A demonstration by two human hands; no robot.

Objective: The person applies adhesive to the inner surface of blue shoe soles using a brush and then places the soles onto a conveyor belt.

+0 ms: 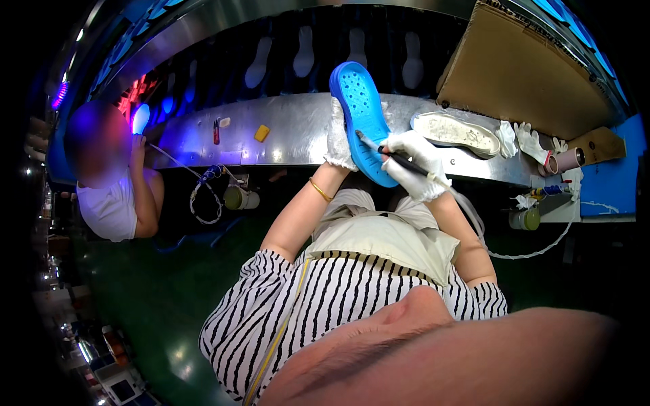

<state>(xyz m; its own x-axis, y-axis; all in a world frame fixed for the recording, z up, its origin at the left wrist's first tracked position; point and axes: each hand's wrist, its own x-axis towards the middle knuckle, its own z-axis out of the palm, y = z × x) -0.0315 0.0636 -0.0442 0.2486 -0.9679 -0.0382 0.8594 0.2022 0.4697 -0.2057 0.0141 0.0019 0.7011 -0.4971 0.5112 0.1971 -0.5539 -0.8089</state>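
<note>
A blue shoe sole (361,101) with holes in its surface is tilted up over the metal bench edge. My left hand (339,139), in a white glove, is closed around the sole's left side; its fingers are partly hidden behind it. My right hand (418,166), also gloved, grips a brush (410,164) with a dark handle like a pen. The brush tip rests at or just above the inner face of the sole; contact is hard to tell. A pale tube runs down from near my right wrist. Right of this hand, an off-white sole (457,131) lies on the bench.
Dark conveyor slots behind the metal bench (284,128) carry several grey soles (304,53). A cardboard box (521,68), loose white gloves (531,141) and a pink cup (567,160) stand right. A yellow block (262,132) lies left. A co-worker (112,193) holds a lit sole.
</note>
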